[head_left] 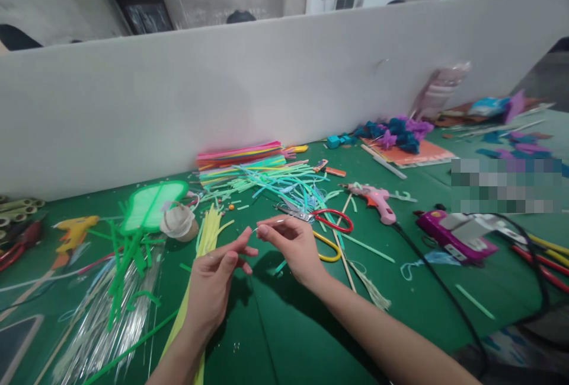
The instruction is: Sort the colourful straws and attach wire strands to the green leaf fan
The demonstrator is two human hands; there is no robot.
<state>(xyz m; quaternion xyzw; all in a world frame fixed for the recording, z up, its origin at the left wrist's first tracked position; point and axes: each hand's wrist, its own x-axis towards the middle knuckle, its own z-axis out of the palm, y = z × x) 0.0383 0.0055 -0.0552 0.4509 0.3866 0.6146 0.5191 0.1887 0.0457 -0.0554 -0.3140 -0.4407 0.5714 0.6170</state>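
My left hand (216, 281) and my right hand (291, 244) meet above the green table (284, 325), fingertips close together. Both pinch a thin, pale thread-like strand (254, 230) that runs between thumb and forefinger; it is too fine to name surely. Just behind my right hand lie red-handled scissors (326, 219) and yellow-handled scissors (326, 248). A bundle of yellow strips (207, 236) lies by my left hand.
Pink glue gun (377, 201) with black cord to the right, purple device (457, 234), yellow glue gun (75, 231) at left, green foam shape (149, 207), tape roll (179, 222), coloured straw stacks (242, 156), clear strips (106, 320), white partition wall (222, 88) behind.
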